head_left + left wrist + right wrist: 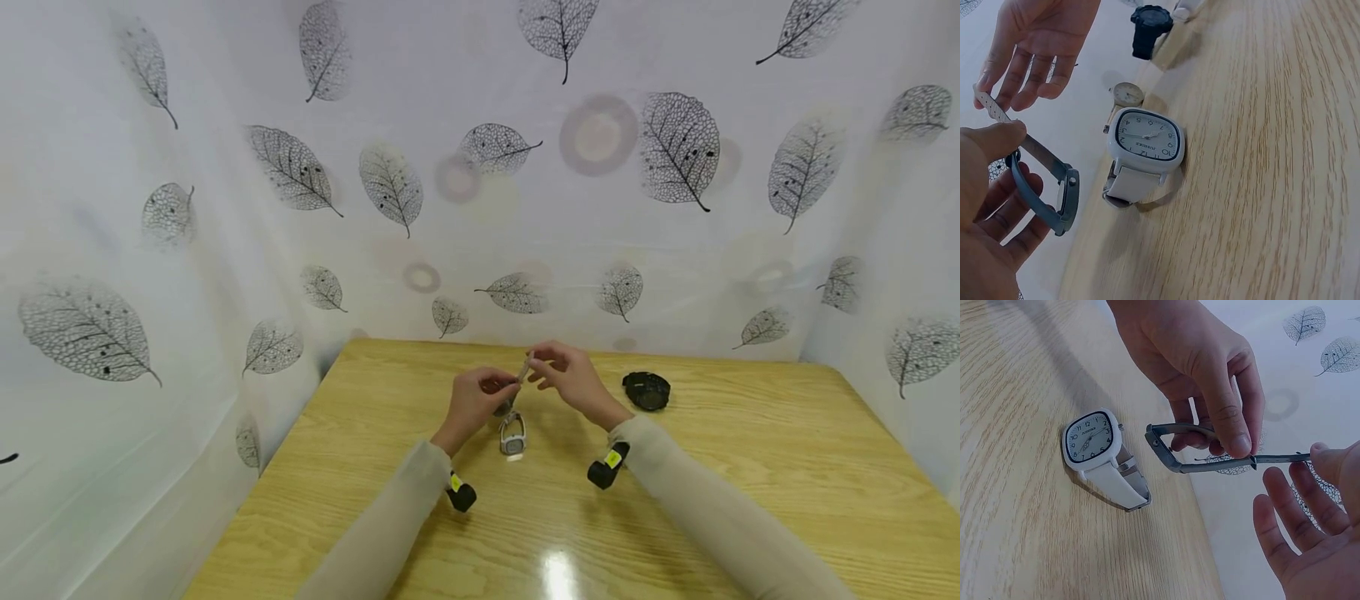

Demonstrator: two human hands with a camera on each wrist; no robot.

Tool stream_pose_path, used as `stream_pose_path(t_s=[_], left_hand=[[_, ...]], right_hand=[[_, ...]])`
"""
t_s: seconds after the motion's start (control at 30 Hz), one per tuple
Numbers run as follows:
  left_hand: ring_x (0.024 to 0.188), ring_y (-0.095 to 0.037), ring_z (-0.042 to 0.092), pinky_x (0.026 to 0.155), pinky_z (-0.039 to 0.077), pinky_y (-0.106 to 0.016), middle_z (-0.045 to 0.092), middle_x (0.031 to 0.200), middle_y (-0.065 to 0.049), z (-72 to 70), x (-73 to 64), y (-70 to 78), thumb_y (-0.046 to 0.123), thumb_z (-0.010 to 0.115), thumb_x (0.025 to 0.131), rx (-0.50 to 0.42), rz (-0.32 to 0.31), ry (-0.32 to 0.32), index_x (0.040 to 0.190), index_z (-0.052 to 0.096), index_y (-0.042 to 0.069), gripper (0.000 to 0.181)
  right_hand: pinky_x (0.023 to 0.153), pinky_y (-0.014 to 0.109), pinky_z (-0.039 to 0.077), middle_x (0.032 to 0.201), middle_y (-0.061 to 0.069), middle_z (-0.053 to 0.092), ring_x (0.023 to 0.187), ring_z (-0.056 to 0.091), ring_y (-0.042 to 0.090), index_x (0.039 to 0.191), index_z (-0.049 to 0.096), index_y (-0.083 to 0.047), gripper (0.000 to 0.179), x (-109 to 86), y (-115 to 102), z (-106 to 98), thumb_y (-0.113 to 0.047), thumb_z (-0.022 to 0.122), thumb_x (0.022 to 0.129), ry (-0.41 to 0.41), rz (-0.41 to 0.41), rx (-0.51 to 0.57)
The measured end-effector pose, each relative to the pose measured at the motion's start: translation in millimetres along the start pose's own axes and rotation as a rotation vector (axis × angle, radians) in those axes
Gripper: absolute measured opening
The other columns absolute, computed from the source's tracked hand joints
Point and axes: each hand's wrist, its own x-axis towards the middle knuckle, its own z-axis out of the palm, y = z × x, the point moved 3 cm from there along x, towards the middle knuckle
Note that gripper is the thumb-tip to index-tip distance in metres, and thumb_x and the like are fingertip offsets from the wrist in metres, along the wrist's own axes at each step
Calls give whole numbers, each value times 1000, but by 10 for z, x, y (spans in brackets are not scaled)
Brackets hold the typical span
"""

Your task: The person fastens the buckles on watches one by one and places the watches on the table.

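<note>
My left hand (477, 400) pinches a grey-green wristwatch (1069, 200) between thumb and fingers where its strap is looped through the buckle. The watch hangs in the air with its strap closed into a loop. In the right wrist view the free strap end (1282, 459) sticks out straight, and my right hand (1319, 534) pinches its tip between thumb and index finger. That hand's other fingers are loosely spread. Below both hands a white wristwatch (513, 439) with a rounded square dial lies on the table, its strap fastened.
A black wristwatch (647, 391) lies on the wooden table (750, 467) to the right of my hands. In the left wrist view, a small round-faced watch (1127, 94) is behind the white one. A leaf-print curtain (480, 208) hangs around the table's back and sides.
</note>
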Motion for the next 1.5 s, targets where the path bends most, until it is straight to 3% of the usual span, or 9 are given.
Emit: stream_pose_path(t_s=[0.27,0.53,0.8,1.03,1.23,1.5], left_hand=[[78,-16,70,69,60,-25,75,92,-5,-6,7,2,16,82,91,5,-16,20,100,74,7,15],[75,-11,70,69,60,-25,77,92,-2,-1,17,-12,18,81,91,8,12,20,101,80,11,13],[73,-19,72,66,60,-24,78,92,-6,-4,5,-1,14,81,90,5,48,34,97,81,7,11],[72,-13,71,66,60,-24,77,91,-4,-2,13,6,15,81,90,36,56,33,97,81,7,10],[72,-8,71,65,60,-24,78,89,-4,12,16,-3,16,81,91,51,41,19,98,82,7,11],[73,-13,73,66,60,-23,78,90,-3,20,14,15,16,80,92,64,64,15,99,81,8,10]], right_hand=[[83,49,61,123,20,69,99,72,36,129,64,-4,32,-9,-2,10,-25,63,105,-5,-1,2],[82,45,62,122,19,69,99,72,35,130,64,-5,32,-10,-2,9,-25,62,105,-5,0,0],[83,49,61,122,19,69,100,72,36,131,64,-5,33,-6,2,9,-26,63,105,-6,7,13],[83,47,61,123,19,68,99,72,35,131,64,-5,33,-10,-15,5,-25,62,105,-7,0,15],[84,53,60,122,20,69,99,72,36,130,64,-4,32,-11,-12,7,-24,62,105,-11,-5,17],[86,56,59,126,23,67,102,71,39,133,62,-2,33,-15,11,2,-21,61,106,-10,19,30]])
